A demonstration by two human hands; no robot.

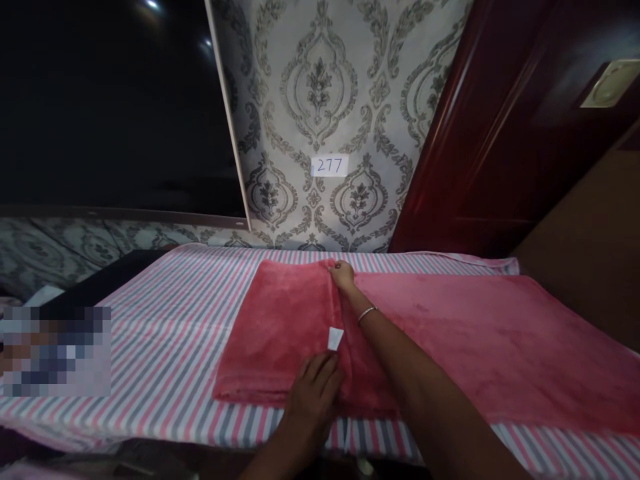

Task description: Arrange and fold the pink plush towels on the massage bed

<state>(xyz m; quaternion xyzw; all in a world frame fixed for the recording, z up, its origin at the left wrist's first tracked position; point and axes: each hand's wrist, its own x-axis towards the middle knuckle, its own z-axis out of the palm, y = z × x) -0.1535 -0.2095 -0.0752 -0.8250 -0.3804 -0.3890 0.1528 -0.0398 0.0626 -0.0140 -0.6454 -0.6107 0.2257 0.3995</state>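
Note:
A red plush blanket (280, 307) lies on a striped sheet, its left part folded over in layers and its right part spread flat. At the far end of the folded layer's edge, my right hand (343, 275), a bracelet on its wrist, pinches the fabric. Closer to me, my left hand (315, 387) is on the same edge with its fingers bent around it; the thumb is hidden. Just beyond the left fingertips, a small white label (335, 338) sticks out from the blanket.
The striped sheet (165, 320) covers the surface under the blanket. A large dark screen (110, 113) stands at the back left, and a patterned wall bears a paper marked 277 (329, 165). Dark red wooden panelling (480, 133) rises at the right. One patch at left is pixelated.

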